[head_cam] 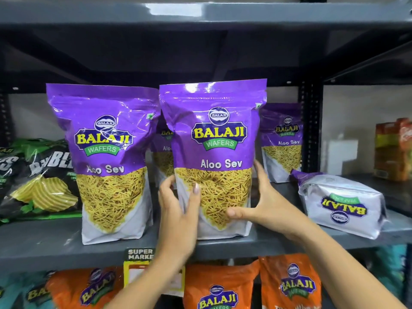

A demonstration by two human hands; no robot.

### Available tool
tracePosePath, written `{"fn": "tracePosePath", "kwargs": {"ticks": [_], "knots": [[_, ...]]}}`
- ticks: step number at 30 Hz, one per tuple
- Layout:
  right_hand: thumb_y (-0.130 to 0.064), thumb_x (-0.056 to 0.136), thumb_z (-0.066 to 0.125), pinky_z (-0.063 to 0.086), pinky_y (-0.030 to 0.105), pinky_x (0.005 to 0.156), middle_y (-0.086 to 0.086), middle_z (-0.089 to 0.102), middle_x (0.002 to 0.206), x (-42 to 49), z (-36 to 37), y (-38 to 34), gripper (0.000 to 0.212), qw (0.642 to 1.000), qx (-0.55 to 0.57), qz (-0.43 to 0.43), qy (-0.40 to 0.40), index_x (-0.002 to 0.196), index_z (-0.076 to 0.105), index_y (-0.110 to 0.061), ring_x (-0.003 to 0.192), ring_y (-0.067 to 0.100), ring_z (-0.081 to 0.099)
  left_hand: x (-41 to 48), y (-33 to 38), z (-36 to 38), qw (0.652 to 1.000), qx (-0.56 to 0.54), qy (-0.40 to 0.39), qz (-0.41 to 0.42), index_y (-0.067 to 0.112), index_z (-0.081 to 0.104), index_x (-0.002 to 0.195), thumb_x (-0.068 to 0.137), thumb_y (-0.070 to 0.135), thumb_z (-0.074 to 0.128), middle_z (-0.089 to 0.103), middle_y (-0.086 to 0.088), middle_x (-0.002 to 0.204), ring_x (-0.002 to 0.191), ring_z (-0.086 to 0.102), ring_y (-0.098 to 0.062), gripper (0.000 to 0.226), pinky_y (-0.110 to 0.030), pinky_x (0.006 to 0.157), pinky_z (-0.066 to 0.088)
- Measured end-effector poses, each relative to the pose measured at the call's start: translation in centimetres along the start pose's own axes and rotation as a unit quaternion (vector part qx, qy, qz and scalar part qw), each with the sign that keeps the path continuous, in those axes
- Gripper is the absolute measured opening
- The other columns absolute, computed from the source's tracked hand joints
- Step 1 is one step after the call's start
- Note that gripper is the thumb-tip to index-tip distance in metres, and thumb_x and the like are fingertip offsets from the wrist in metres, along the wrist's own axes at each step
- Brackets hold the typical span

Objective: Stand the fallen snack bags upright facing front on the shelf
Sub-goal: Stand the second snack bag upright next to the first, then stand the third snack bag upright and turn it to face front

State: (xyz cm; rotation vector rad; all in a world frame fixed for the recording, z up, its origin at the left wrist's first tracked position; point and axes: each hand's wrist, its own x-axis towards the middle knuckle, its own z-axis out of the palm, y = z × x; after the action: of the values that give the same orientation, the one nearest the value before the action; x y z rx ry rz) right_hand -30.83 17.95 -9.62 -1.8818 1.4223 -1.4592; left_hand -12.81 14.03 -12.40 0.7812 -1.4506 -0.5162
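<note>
A purple Aloo Sev bag (pixel 214 139) stands upright on the grey shelf (pixel 55 241), label to the front. My left hand (pixel 178 217) grips its lower left edge and my right hand (pixel 265 204) its lower right edge. A second upright Aloo Sev bag (pixel 104 157) stands just left of it. Two more purple bags stand behind, one (pixel 163 150) mostly hidden and one (pixel 282 139) at the back right. A fallen Aloo Sev bag (pixel 341 204) lies on its side at the right, bottom towards me, logo upside down.
Black and green chip bags (pixel 38 179) lie slumped at the left. Orange cartons (pixel 394 148) stand on the neighbouring shelf at far right. Orange Balaji bags (pixel 223 288) fill the shelf below, beside a yellow price tag (pixel 139 264). The shelf above (pixel 200 14) hangs overhead.
</note>
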Motion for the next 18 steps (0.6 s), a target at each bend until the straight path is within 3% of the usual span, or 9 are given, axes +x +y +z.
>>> {"fn": "tracePosePath", "kwargs": {"ticks": [1, 3, 5, 7, 9, 12, 15, 18], "knots": [[-0.061, 0.038, 0.084, 0.037, -0.002, 0.086, -0.036, 0.049, 0.121, -0.4, -0.7, -0.3, 0.128, 1.0, -0.008, -0.003, 0.023, 0.143, 0.012, -0.05, 0.103, -0.031, 0.048, -1.6, 0.4, 0.1, 0.996, 0.033, 0.035, 0.071, 0.015, 0.039, 0.132, 0.091, 0.039, 0.056, 0.037, -0.006, 0.146, 0.138, 0.033, -0.01, 0.05, -0.007, 0.11, 0.02], [-0.07, 0.037, 0.08, 0.045, 0.016, 0.091, -0.017, 0.058, 0.122, -1.3, -3.4, -0.5, 0.121, 0.993, -0.03, -0.019, 0.115, 0.143, 0.028, -0.044, 0.109, -0.01, 0.058, -4.6, 1.4, 1.0, 0.978, 0.059, 0.054, 0.192, 0.015, 0.035, 0.139, 0.086, 0.036, 0.061, 0.025, -0.008, 0.156, 0.148, 0.022, -0.012, 0.063, -0.012, 0.117, 0.015], [-0.06, 0.054, 0.079, 0.051, 0.016, 0.084, -0.011, 0.067, 0.108, -2.2, -7.1, -0.3, 0.076, 0.969, -0.087, -0.054, 0.224, 0.122, 0.056, -0.037, 0.097, 0.001, 0.066, -6.6, 2.2, 2.3, 0.954, 0.057, 0.02, 0.294, 0.022, 0.041, 0.135, 0.079, 0.029, 0.064, 0.034, -0.007, 0.153, 0.146, 0.031, -0.02, 0.061, -0.024, 0.118, 0.024], [-0.042, 0.072, 0.075, 0.052, 0.016, 0.077, -0.002, 0.073, 0.097, -2.8, -11.3, 0.4, 0.033, 0.928, -0.162, -0.051, 0.331, 0.101, 0.065, -0.031, 0.083, 0.002, 0.069, -7.0, 3.2, 4.2, 0.942, 0.028, -0.068, 0.328, 0.026, 0.047, 0.129, 0.079, 0.027, 0.064, 0.046, 0.006, 0.143, 0.138, 0.043, -0.01, 0.053, -0.023, 0.113, 0.033], [-0.04, 0.082, 0.062, 0.05, 0.03, 0.079, 0.01, 0.074, 0.1, -2.7, -15.1, 1.8, 0.026, 0.884, -0.242, 0.024, 0.398, 0.101, 0.067, -0.023, 0.083, 0.013, 0.067, -6.0, 4.4, 6.9, 0.95, -0.007, -0.164, 0.265, 0.029, 0.049, 0.126, 0.082, 0.029, 0.061, 0.051, 0.016, 0.132, 0.127, 0.048, 0.001, 0.046, -0.021, 0.106, 0.039], [-0.054, 0.093, 0.035, 0.04, 0.043, 0.099, 0.026, 0.059, 0.134, -1.9, -18.2, 4.6, 0.064, 0.872, -0.299, 0.242, 0.301, 0.125, 0.059, -0.004, 0.12, 0.038, 0.056, -2.6, 6.5, 12.6, 0.967, -0.037, -0.249, 0.022, 0.025, 0.05, 0.125, 0.086, 0.031, 0.058, 0.053, 0.008, 0.129, 0.122, 0.053, -0.01, 0.04, -0.031, 0.106, 0.041], [-0.056, 0.094, 0.025, 0.024, 0.042, 0.115, 0.021, 0.036, 0.155, -0.8, -19.0, 6.1, 0.076, 0.891, -0.208, 0.329, 0.233, 0.142, 0.042, 0.001, 0.142, 0.035, 0.037, 1.2, 7.4, 18.0, 0.931, -0.089, -0.283, -0.215, 0.012, 0.044, 0.137, 0.089, 0.034, 0.054, 0.052, -0.006, 0.14, 0.129, 0.051, -0.028, 0.054, -0.035, 0.108, 0.039], [-0.055, 0.09, 0.032, 0.026, 0.043, 0.114, 0.015, 0.039, 0.153, -0.4, -20.0, 6.5, 0.077, 0.891, -0.147, 0.354, 0.245, 0.149, 0.032, -0.006, 0.142, 0.035, 0.035, 2.7, 7.5, 21.0, 0.879, -0.107, -0.327, -0.329, 0.003, 0.042, 0.142, 0.094, 0.032, 0.046, 0.051, -0.017, 0.145, 0.125, 0.056, -0.029, 0.056, -0.036, 0.103, 0.045]]}}
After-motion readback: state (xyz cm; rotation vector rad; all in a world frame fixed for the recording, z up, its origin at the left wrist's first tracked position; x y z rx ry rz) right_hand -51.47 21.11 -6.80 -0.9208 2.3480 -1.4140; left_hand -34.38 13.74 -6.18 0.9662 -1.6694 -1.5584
